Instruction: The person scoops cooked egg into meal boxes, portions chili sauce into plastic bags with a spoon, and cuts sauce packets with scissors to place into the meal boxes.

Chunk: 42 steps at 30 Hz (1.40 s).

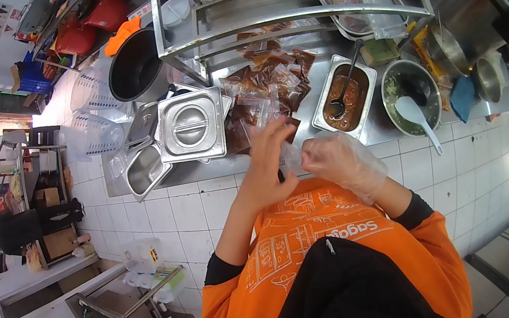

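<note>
My left hand [267,162], bare, is raised in front of my chest with fingers extended and thumb apart. Beside it my right hand [344,160] wears a loose clear plastic glove and is curled closed. A thin piece of clear plastic [292,158] shows between the hands, at my right fingertips. Just beyond lie several sealed bags of brown sauce [250,113] on the steel counter [218,167]. Right of them stands a steel pan [323,121] of reddish-brown sauce with a black ladle [339,103] in it.
Stacked steel pans with a lid [191,126] stand left, near a large black pot [133,68]. A steel bowl [396,124] with a white ladle [417,116] sits right. A steel rack [291,19] overhangs the counter. Another person [25,227] is far left.
</note>
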Tool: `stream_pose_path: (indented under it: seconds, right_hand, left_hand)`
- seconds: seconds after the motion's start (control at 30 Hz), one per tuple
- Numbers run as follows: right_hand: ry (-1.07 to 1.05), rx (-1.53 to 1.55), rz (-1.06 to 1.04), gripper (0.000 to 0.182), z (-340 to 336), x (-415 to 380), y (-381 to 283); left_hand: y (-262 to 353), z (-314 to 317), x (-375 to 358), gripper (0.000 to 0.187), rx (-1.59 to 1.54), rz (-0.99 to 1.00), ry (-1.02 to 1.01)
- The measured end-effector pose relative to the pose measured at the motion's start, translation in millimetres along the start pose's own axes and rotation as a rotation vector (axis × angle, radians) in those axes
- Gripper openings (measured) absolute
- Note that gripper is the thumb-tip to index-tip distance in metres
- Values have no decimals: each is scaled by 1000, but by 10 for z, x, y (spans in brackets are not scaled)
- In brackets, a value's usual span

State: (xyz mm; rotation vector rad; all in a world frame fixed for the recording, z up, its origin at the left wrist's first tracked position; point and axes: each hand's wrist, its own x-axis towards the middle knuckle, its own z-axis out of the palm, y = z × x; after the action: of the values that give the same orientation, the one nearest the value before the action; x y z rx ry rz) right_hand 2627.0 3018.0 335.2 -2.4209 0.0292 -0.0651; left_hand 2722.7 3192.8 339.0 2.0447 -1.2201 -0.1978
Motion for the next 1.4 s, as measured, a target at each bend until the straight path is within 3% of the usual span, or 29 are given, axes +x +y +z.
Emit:
stream_pose_path:
  seconds: [0.03, 0.1, 0.2, 0.3, 0.4, 0.5, 0.6, 0.73, 0.8, 0.9, 0.97, 1.03, 1.1, 1.13, 1.23, 1.33, 1.4]
  right_hand:
    - [-30, 149, 31, 16, -72, 26, -23]
    - [-93, 444, 93, 17, -210, 58, -45]
    - [2, 336, 185, 17, -318, 71, -215]
    - [333, 53, -139, 16, -286, 17, -276]
    - [170, -100, -296, 17, -421, -41, -306]
    - [111, 126, -348, 23, -334, -73, -51]
    - [-249, -52, -168, 41, -446, -27, -124]
    - [-439, 78, -206, 64, -462, 0, -100]
    - [-515, 98, -243, 69, -426, 54, 22]
    - [-306, 28, -299, 58, -415, 46, 100]
    - [-195, 361, -113, 51, -504, 54, 294]
    - [153, 400, 148, 42, -552, 152, 591]
    - [616, -75, 257, 35, -645, 349, 842]
    - [784, -420, 190, 34, -708, 445, 920]
    - [497, -649, 484, 32, -675, 560, 1157]
    - [562, -387, 395, 29, -578, 585, 1182]
    - [387, -353, 181, 25, -634, 424, 1100]
  left_hand:
    - [-4, -11, 2, 68, -72, 76, 24]
    - [-46, 183, -91, 90, -355, 40, -23]
    - [-39, 390, -35, 93, -266, -14, 106]
    - [-178, 498, -18, 96, -349, -10, 141]
    - [-177, 419, 23, 99, -248, 31, 73]
    - [-190, 313, 85, 100, -252, 85, -46]
    - [-177, 270, 93, 99, -279, 55, -237]
    - [-97, 181, 234, 97, -242, -28, -594]
    - [-56, 112, 238, 90, -240, 39, -483]
    - [-203, 157, 196, 78, -266, 75, -356]
    - [-261, 229, 144, 64, -344, 34, -273]
    - [-332, 356, 56, 64, -477, -15, -132]
    - [-370, 469, -55, 65, -525, -51, -18]
    - [-387, 497, -95, 65, -501, -56, 26]
    - [-381, 507, -164, 65, -444, -94, 68]
    - [-382, 436, -188, 63, -351, -114, 68]
    - [-453, 415, -227, 61, -346, -155, 132]
